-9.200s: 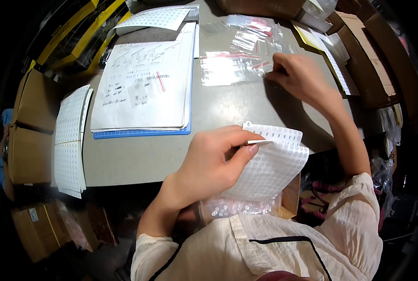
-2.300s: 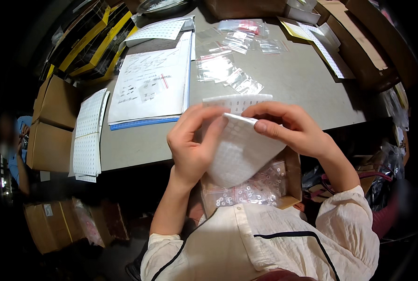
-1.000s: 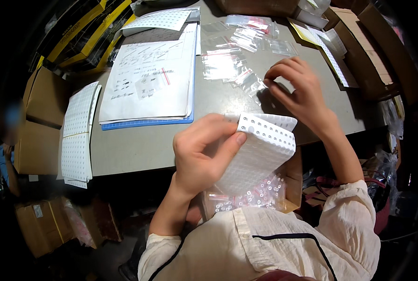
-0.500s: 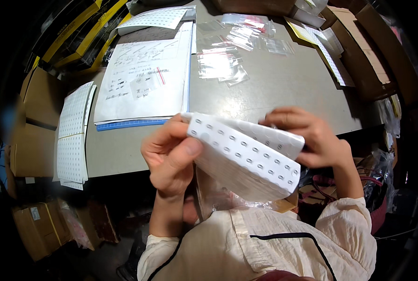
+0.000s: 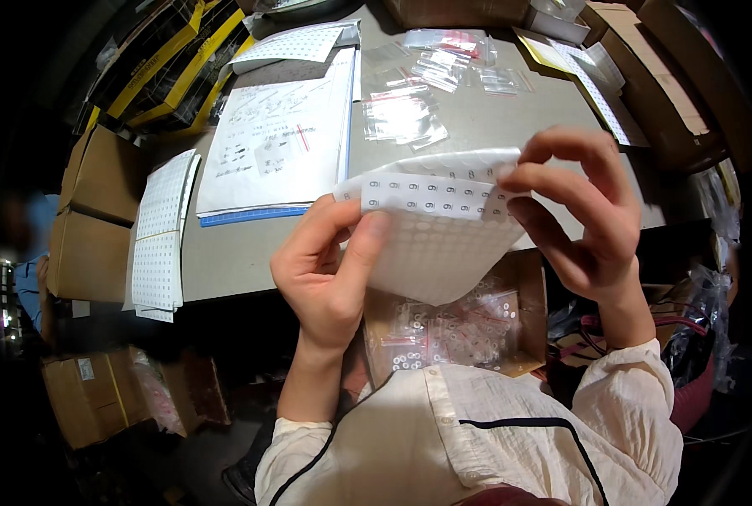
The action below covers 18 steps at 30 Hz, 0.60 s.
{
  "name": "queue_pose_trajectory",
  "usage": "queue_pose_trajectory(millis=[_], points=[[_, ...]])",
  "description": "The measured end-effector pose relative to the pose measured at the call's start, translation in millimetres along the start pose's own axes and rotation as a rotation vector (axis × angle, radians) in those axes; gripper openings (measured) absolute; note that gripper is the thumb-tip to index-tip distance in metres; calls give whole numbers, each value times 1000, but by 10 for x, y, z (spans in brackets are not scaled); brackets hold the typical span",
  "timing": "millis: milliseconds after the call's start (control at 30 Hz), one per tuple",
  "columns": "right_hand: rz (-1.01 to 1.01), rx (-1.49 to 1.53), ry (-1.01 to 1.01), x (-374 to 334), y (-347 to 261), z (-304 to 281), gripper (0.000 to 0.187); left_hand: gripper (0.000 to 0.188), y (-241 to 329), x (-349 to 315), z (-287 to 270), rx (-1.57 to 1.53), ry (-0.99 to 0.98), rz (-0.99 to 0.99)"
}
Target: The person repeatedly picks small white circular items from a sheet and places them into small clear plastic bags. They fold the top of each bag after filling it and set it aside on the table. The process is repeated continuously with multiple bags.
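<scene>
A white sheet of small round stickers (image 5: pixel 443 240), folded over near its top, is held up in front of me. My left hand (image 5: pixel 329 270) pinches its left end between thumb and fingers. At the other end, the fingertips of my right hand (image 5: pixel 582 207) close on the right edge, with the thumb below; whether a single sticker is between them is too small to tell. Beneath the sheet, an open cardboard box (image 5: pixel 534 325) near my lap holds several clear zip bags (image 5: pixel 443 333) with small white ring-shaped pieces inside.
On the grey table (image 5: pixel 485 118) lie clear zip bags (image 5: pixel 401 114), a stack of written papers (image 5: pixel 258 181) on a blue board and banded sticker sheets (image 5: pixel 161 236). Cardboard boxes (image 5: pixel 102 211) stand left; another box (image 5: pixel 646 76) is far right. A person's blue sleeve (image 5: pixel 30 287) shows at left.
The sticker sheet has turned more level and its printed fold faces me. My right hand has risen and come round to its right edge. The open box below shows more.
</scene>
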State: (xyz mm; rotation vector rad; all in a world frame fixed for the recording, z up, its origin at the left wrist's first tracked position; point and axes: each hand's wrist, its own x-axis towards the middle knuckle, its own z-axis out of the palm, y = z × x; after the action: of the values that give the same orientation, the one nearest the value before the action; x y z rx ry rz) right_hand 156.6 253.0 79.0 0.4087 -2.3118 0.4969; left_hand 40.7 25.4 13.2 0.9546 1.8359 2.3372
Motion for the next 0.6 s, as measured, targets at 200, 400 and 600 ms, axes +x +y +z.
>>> queue_pose_trajectory(millis=[200, 400, 600], points=[[-55, -54, -82, 46, -91, 134, 46, 12, 26, -53, 70, 84, -51, 18], [51, 223, -98, -42, -32, 275, 42, 18, 29, -127, 146, -19, -107, 60], [92, 297, -19, -107, -67, 300, 38, 16, 112, -125, 186, -100, -160, -52]])
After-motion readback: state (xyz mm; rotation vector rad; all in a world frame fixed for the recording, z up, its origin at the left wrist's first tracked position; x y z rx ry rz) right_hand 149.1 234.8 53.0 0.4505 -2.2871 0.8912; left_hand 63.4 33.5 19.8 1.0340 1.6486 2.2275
